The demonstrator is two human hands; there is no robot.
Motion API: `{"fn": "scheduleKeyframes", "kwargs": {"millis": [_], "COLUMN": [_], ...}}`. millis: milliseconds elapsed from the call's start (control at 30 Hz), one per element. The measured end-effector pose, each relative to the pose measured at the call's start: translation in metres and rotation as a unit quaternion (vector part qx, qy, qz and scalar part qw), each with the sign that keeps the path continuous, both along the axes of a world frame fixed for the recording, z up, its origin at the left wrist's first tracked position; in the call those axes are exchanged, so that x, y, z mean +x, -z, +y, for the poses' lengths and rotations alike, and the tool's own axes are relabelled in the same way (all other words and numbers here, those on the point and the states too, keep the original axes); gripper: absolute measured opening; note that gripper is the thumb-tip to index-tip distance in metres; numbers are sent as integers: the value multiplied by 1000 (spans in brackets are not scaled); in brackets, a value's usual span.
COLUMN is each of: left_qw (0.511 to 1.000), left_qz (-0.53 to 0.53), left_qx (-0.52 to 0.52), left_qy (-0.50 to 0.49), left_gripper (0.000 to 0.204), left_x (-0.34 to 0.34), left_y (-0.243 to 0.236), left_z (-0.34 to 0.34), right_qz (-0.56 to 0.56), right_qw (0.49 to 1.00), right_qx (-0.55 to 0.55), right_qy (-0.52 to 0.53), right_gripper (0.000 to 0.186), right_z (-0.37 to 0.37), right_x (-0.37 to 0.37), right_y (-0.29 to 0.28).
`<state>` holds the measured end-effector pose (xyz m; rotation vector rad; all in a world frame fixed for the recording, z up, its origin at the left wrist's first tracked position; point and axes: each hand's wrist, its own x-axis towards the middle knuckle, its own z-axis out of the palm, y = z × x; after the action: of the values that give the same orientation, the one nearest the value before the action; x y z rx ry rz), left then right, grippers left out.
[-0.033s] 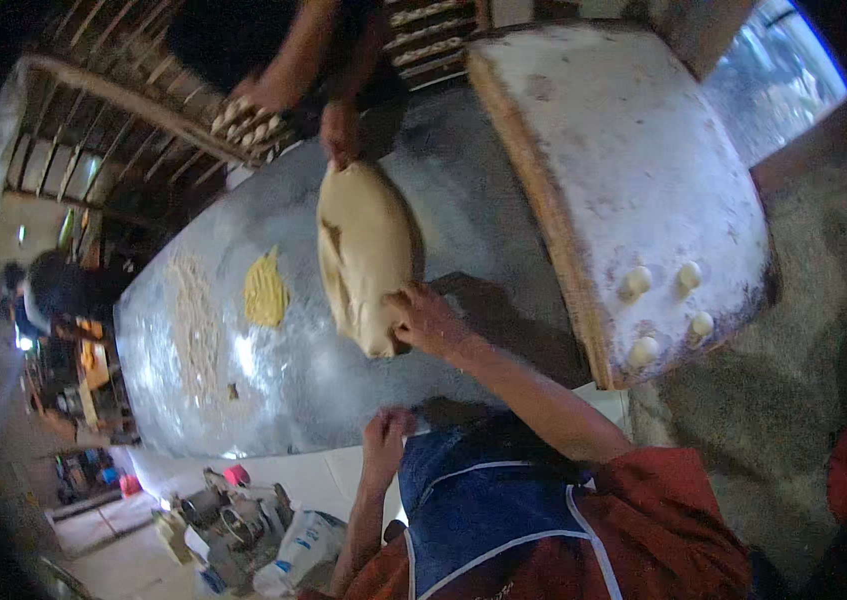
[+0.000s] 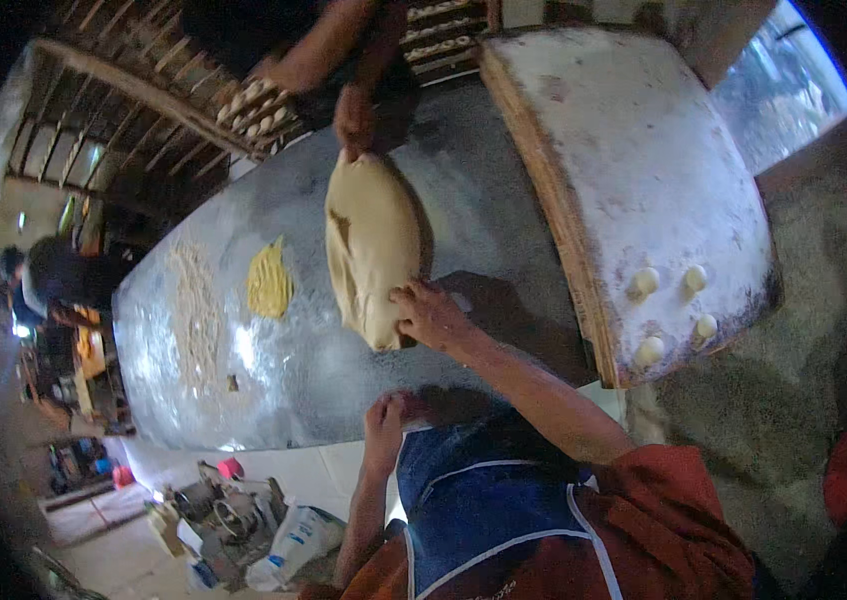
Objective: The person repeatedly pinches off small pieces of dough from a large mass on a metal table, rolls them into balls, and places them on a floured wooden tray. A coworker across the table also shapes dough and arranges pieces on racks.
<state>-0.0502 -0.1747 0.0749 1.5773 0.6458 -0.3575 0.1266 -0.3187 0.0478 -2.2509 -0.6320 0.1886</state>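
Note:
A long, pale slab of dough [image 2: 375, 240] lies lengthwise across the grey metal table [image 2: 473, 200]. My right hand [image 2: 428, 312] has its fingers curled on the near end of it. A co-worker's hand [image 2: 353, 122] grips the far end. My left hand [image 2: 383, 430] is at the table's near edge, lower than the dough and apart from it, with curled fingers; whatever is inside them is hidden. Left of the dough sit a yellow soft mass [image 2: 268, 282] and a streaky floury patch [image 2: 198, 310].
A thick white-dusted board [image 2: 633, 150] on the right bears several small pale pieces [image 2: 646, 280]. Racks of shaped dough [image 2: 253, 110] stand behind. Other workers [image 2: 58, 280] are at far left. Machinery [image 2: 243, 515] and a white sack [image 2: 298, 545] lie at lower left.
The dough, both my hands and the co-worker's hand sit slightly higher in the picture. The whole view has shifted a little. Both grips on the dough look the same.

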Motion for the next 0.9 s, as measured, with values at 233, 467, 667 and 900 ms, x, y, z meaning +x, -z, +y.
{"fn": "scheduleKeyframes", "kwargs": {"millis": [233, 467, 667, 900], "left_qw": [945, 966, 928, 767], "left_qz": [-9, 21, 62, 133], "left_qx": [-301, -244, -366, -594], "left_qy": [-126, 77, 32, -203], "left_gripper": [31, 41, 40, 29], "left_x": [81, 42, 49, 103], "left_y": [8, -16, 34, 10], "left_z": [-12, 11, 32, -4], "right_qz": [102, 608, 357, 137], "right_qw": [993, 761, 928, 976], "right_qx": [55, 190, 39, -110], "right_qy": [11, 127, 96, -132], "right_gripper": [44, 35, 33, 24], "right_z": [-29, -10, 8, -7], "right_x": [-89, -63, -98, -126], "right_y": [-80, 20, -54, -163]}}
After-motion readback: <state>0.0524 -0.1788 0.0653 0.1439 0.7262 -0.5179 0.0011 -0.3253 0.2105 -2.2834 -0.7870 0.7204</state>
